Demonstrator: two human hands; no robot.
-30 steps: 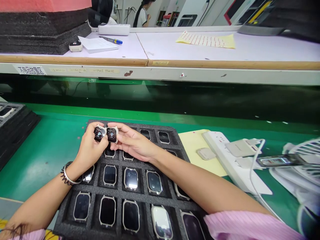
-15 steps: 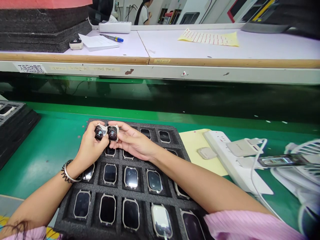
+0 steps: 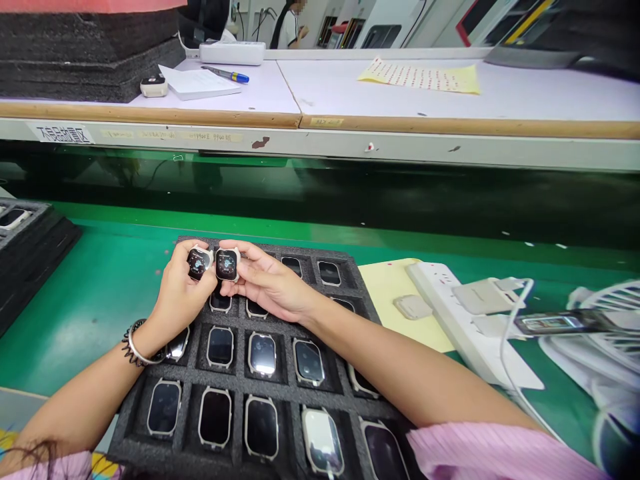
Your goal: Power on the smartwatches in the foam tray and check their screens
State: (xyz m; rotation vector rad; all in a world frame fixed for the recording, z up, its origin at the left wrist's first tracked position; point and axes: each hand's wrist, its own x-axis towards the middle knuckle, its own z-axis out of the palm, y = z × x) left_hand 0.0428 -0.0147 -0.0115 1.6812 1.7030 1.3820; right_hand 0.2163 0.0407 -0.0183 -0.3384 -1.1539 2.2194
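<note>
My left hand (image 3: 183,280) is closed on a smartwatch (image 3: 199,263) with no strap, its screen lit with a watch face. Beside it, my right hand (image 3: 267,281) grips a second lit smartwatch (image 3: 227,265) by its edges. The two watches are held side by side, a narrow gap between them, over the far left part of a black foam tray (image 3: 240,380). Rows of strapless watches lie in the tray's pockets, such as this dark-screened one (image 3: 215,417) and one with a bright, reflecting screen (image 3: 323,441). My hands and forearms hide some pockets.
Right of the tray are a yellow sheet (image 3: 385,287), a white power strip (image 3: 470,333) with a plugged-in adapter and cable, and a white fan (image 3: 613,313). Another foam stack (image 3: 40,247) stands left. A raised shelf (image 3: 325,93) runs across the back; a person (image 3: 289,30) is beyond it.
The two watches have moved slightly apart, the right one shifting a little to the right. Both hands still hold them over the tray.
</note>
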